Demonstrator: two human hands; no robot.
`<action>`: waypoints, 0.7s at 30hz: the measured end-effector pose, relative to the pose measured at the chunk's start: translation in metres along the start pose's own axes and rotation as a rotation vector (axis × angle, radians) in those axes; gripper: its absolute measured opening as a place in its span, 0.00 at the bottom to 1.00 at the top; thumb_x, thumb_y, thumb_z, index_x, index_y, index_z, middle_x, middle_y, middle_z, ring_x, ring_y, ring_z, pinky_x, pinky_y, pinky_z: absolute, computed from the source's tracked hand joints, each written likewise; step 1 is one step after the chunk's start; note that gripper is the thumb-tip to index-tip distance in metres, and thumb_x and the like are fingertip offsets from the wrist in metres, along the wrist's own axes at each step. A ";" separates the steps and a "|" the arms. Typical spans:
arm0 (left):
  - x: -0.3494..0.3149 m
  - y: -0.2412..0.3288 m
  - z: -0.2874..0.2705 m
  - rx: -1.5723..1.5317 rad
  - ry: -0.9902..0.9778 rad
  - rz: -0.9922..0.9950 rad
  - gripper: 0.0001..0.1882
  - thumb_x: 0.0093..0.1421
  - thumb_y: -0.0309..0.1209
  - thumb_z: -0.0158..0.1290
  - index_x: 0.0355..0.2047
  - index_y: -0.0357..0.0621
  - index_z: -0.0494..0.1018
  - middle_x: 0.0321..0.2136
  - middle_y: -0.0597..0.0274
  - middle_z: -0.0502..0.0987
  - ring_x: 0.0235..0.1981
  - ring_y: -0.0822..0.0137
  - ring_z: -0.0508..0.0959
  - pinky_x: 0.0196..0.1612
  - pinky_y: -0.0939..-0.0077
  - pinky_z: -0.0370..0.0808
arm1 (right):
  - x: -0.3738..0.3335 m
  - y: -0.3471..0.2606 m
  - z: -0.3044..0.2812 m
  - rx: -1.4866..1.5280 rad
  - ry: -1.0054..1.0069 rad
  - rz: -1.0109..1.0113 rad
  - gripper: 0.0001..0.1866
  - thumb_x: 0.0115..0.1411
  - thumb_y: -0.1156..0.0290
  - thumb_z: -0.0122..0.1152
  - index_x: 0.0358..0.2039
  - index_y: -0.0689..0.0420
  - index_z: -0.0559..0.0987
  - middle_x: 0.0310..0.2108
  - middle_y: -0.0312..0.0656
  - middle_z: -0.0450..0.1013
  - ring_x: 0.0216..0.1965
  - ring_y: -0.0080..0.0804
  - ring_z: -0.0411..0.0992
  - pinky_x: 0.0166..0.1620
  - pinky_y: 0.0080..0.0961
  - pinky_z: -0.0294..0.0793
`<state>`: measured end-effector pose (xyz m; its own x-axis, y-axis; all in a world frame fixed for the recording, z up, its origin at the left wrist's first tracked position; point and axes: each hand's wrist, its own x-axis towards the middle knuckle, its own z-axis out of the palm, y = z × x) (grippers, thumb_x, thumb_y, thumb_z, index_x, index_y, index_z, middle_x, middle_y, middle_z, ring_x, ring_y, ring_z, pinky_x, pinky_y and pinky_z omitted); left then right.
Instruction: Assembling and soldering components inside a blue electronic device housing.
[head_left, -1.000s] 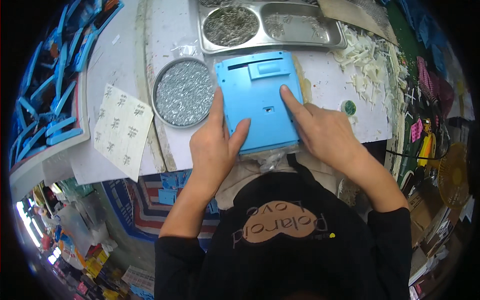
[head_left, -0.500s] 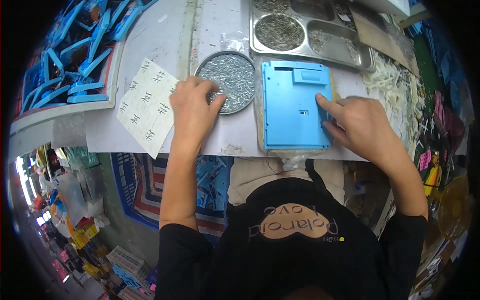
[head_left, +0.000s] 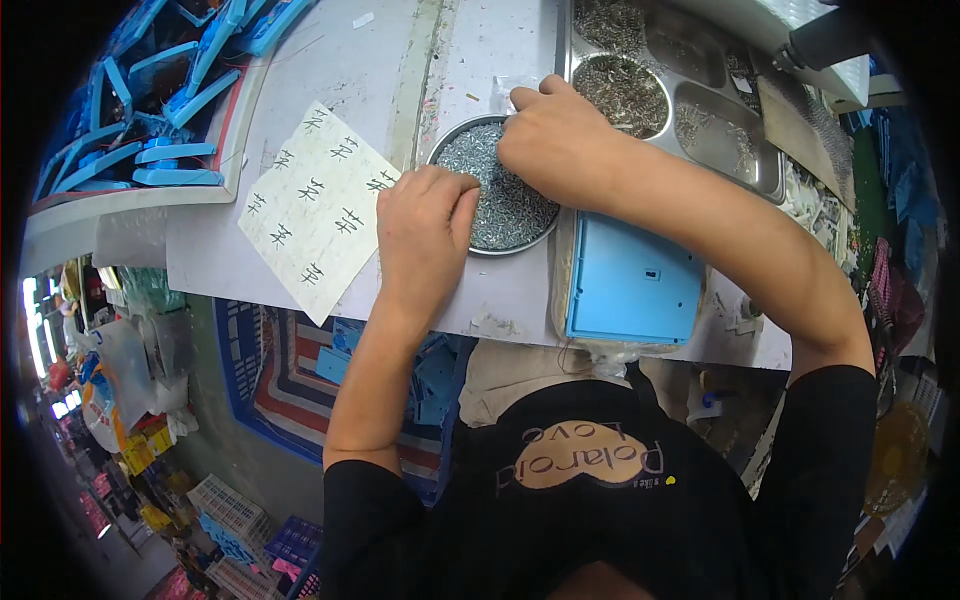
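Observation:
A round metal tin full of small silvery screws or pins stands on the table. My left hand is at its left rim, fingers bent and closed against the thumb. Anything in that pinch is too small or hidden to make out. Across the tin's far right side reaches my right hand, its fingers curled and their tips out of sight. Under my right forearm lies a flat blue plastic casing with a small slot, on a plastic-wrapped pad. The forearm covers its far part.
Left of the tin lies a paper sheet with handwritten marks. A steel compartment tray of small metal parts sits at the far right. Blue plastic parts fill a tray at far left. A lined blue basket stands below the table edge.
My right hand has left the blue casing and moved left and away to the tin. My left hand stays by the tin's left rim, its fingers more closed. The whole view has shifted.

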<state>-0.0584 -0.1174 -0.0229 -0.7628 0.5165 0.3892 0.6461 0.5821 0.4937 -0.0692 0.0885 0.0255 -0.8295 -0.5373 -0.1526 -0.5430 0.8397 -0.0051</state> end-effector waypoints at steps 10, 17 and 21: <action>0.007 0.047 -0.001 -0.496 -0.174 -0.234 0.07 0.62 0.26 0.60 0.30 0.36 0.75 0.24 0.57 0.74 0.23 0.64 0.73 0.29 0.70 0.69 | -0.081 0.048 -0.015 0.768 0.533 0.164 0.07 0.56 0.70 0.67 0.32 0.61 0.81 0.30 0.40 0.79 0.33 0.33 0.76 0.40 0.31 0.76; 0.041 0.071 0.021 -0.421 -0.322 -0.061 0.11 0.64 0.31 0.57 0.28 0.36 0.71 0.23 0.54 0.72 0.23 0.56 0.72 0.29 0.65 0.69 | -0.184 0.047 0.011 1.423 0.578 0.603 0.07 0.61 0.74 0.67 0.36 0.64 0.83 0.31 0.33 0.78 0.37 0.20 0.75 0.44 0.20 0.74; 0.045 0.071 0.023 -0.235 -0.307 0.061 0.13 0.64 0.32 0.57 0.28 0.35 0.70 0.22 0.53 0.71 0.23 0.57 0.71 0.29 0.66 0.68 | -0.193 0.051 0.024 1.293 0.589 0.624 0.09 0.60 0.75 0.67 0.41 0.64 0.85 0.33 0.36 0.81 0.36 0.20 0.75 0.43 0.19 0.73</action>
<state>-0.0461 -0.0378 0.0115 -0.6564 0.7301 0.1898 0.6384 0.4035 0.6555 0.0660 0.2367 0.0308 -0.9741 0.2181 -0.0602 0.1177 0.2609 -0.9582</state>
